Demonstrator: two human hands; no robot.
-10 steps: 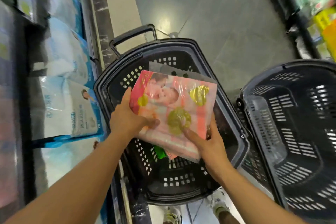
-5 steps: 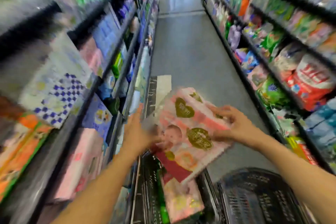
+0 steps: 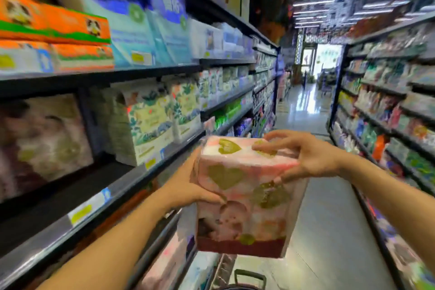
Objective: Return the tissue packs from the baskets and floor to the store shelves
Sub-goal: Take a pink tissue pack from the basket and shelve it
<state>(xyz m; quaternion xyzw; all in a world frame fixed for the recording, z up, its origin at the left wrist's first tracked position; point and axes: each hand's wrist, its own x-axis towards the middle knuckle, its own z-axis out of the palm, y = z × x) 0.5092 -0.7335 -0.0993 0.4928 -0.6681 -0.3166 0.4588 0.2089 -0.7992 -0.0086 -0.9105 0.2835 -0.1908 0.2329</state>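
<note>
At the bottom edge only the handle of a basket (image 3: 249, 276) shows, cut off by the frame. Above it you hold the pink tissue pack (image 3: 244, 195) upright in the aisle beside the left shelves (image 3: 131, 179). Your left hand (image 3: 186, 186) clasps its near side, thumb across the front; your right hand (image 3: 306, 158) grips the top corner. Farther shelf stock is blurred.

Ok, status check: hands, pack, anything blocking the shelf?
Left hand and right hand both grip the pink tissue pack. Pack held up beside the left shelves, not yet shelved. Nothing between pack and shelf gap.
</note>
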